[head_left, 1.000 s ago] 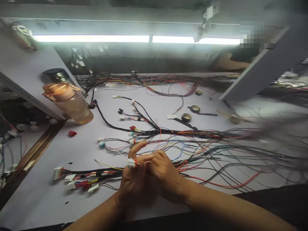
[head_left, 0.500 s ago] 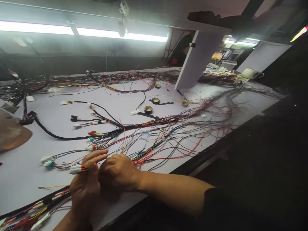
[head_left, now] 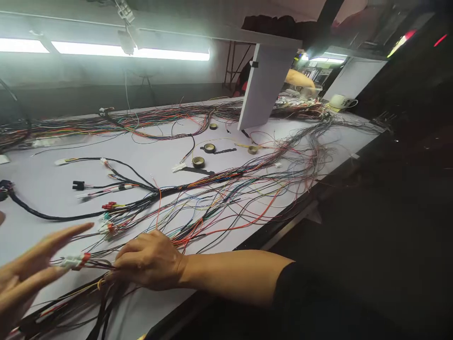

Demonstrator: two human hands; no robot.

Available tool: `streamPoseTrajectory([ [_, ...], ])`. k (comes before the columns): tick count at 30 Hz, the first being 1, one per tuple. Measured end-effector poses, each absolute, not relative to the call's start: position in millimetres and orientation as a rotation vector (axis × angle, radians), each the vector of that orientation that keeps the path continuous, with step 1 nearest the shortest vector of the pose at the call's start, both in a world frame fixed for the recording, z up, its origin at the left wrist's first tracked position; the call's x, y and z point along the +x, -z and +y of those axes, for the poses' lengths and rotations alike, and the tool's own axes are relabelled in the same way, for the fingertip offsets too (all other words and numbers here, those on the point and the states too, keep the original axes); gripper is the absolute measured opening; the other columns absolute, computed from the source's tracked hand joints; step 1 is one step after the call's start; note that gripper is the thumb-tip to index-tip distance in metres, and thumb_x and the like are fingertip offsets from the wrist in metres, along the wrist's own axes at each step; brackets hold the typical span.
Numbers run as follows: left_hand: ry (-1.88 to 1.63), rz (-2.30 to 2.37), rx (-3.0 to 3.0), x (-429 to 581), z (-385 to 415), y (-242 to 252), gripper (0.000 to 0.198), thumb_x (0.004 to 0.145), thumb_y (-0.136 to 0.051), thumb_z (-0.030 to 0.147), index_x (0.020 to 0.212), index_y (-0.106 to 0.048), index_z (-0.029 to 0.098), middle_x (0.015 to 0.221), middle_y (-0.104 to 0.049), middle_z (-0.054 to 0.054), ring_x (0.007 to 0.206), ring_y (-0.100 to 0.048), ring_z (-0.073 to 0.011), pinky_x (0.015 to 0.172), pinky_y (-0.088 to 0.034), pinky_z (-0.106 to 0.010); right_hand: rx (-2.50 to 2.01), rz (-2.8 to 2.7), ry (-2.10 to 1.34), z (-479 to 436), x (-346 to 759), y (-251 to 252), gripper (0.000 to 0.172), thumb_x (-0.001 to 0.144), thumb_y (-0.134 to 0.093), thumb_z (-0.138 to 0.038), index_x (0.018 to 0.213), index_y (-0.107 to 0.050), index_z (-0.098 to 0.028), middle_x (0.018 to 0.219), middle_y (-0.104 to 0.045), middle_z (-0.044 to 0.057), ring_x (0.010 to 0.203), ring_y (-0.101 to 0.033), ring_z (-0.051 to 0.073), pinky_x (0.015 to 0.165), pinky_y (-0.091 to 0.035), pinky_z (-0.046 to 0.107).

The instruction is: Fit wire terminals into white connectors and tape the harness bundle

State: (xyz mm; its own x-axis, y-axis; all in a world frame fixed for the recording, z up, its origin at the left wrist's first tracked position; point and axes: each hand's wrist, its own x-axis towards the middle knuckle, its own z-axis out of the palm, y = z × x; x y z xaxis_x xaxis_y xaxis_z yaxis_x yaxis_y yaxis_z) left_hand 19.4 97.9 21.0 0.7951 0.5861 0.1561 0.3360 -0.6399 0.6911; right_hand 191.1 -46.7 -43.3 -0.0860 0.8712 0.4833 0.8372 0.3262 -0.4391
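Observation:
My left hand [head_left: 26,271] is at the lower left edge with its fingers stretched out and apart. A white connector with a red end [head_left: 75,260] sits against its fingertips; whether they grip it is unclear. My right hand [head_left: 148,259] lies curled on the white table [head_left: 159,146], its fingers pinched on the thin wires [head_left: 102,264] that lead to that connector. A black wrapped harness [head_left: 71,302] runs under both hands.
A wide spread of coloured loose wires [head_left: 226,189] covers the table's middle and right. Tape rolls [head_left: 198,162] lie further back by a white upright panel [head_left: 260,85]. Another person's arm [head_left: 299,78] shows behind it. The table's front edge [head_left: 283,226] runs diagonally.
The view has swung right. My left hand has moved down-left and opened its fingers. The connector is now stretched away from my right hand, which stays on the wires.

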Motion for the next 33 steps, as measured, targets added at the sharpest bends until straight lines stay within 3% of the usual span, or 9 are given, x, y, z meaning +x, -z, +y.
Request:
streamPoseTrajectory([
  [2, -0.582, 0.808, 2.44, 31, 117, -17, 0.044, 0.076, -0.056, 0.047, 0.118, -0.064, 0.034, 0.118, -0.069, 0.0, 0.113, -0.06, -0.0388, 0.095, -0.049, -0.057, -1.461, -1.922, -0.015, -47, 191, 46, 0.035, 0.097, -0.042, -0.051, 0.094, -0.066, -0.025, 0.102, -0.07, -0.007, 0.086, -0.058, 0.01, 0.073, -0.036, 0.029],
  [6, -0.43, 0.735, 2.618, 77, 129, 3, 0.053, 0.076, -0.055, 0.056, 0.115, -0.063, 0.02, 0.121, -0.066, -0.011, 0.112, -0.06, -0.0309, 0.099, -0.045, -0.046, -1.387, -1.928, 0.052, -50, 190, 53, 0.033, 0.096, -0.046, -0.05, 0.088, -0.066, -0.025, 0.097, -0.07, -0.005, 0.082, -0.055, 0.012, 0.071, -0.032, 0.031],
  [10, -0.158, 0.785, 2.83, 108, 128, 7, 0.046, 0.084, -0.048, 0.053, 0.115, -0.064, 0.023, 0.12, -0.066, -0.01, 0.113, -0.058, -0.0292, 0.098, -0.036, -0.049, -1.342, -1.906, 0.073, -54, 189, 55, 0.025, 0.094, -0.053, -0.044, 0.087, -0.067, -0.025, 0.093, -0.07, -0.003, 0.08, -0.053, 0.013, 0.07, -0.03, 0.032],
  [15, 0.062, 0.702, 2.913, 117, 129, -8, 0.041, 0.079, -0.056, 0.053, 0.106, -0.068, 0.025, 0.115, -0.068, -0.008, 0.112, -0.055, -0.0325, 0.097, -0.029, -0.054, -1.251, -1.838, 0.065, -59, 186, 48, 0.017, 0.092, -0.058, -0.035, 0.082, -0.066, -0.024, 0.085, -0.07, -0.004, 0.076, -0.051, 0.012, 0.071, -0.031, 0.031],
  [19, 0.155, 0.447, 2.957, 124, 140, -20, 0.027, 0.082, -0.055, 0.037, 0.097, -0.069, 0.02, 0.094, -0.069, -0.008, 0.092, -0.06, -0.0244, 0.094, -0.035, -0.044, -1.248, -1.842, 0.043, -61, 186, 45, 0.018, 0.093, -0.057, -0.034, 0.081, -0.065, -0.023, 0.082, -0.069, -0.004, 0.074, -0.049, 0.012, 0.071, -0.031, 0.031],
  [24, -0.026, 0.367, 2.937, 140, 161, -43, 0.024, 0.084, -0.053, 0.028, 0.098, -0.069, 0.017, 0.093, -0.066, -0.008, 0.083, -0.06, -0.0195, 0.076, -0.043, -0.031, -1.266, -1.867, 0.014, -63, 186, 43, 0.018, 0.093, -0.057, -0.032, 0.079, -0.064, -0.022, 0.083, -0.069, -0.002, 0.074, -0.049, 0.013, 0.07, -0.03, 0.031],
  [29, -0.173, 0.333, 3.056, 164, 186, -42, 0.021, 0.084, -0.054, 0.023, 0.096, -0.071, 0.02, 0.091, -0.067, -0.007, 0.084, -0.061, -0.0199, 0.085, -0.043, -0.037, -1.262, -1.872, -0.028, -65, 187, 42, 0.019, 0.094, -0.054, -0.03, 0.081, -0.065, -0.022, 0.083, -0.069, -0.002, 0.073, -0.047, 0.013, 0.069, -0.03, 0.031],
  [33, -0.154, 0.439, 3.092, 167, 189, -19, 0.02, 0.082, -0.058, 0.02, 0.096, -0.071, 0.02, 0.102, -0.068, -0.008, 0.096, -0.062, -0.0231, 0.102, -0.033, -0.052, -1.272, -1.889, -0.085, -66, 188, 43, 0.019, 0.095, -0.053, -0.028, 0.081, -0.065, -0.022, 0.084, -0.068, -0.001, 0.075, -0.048, 0.013, 0.071, -0.031, 0.031],
])
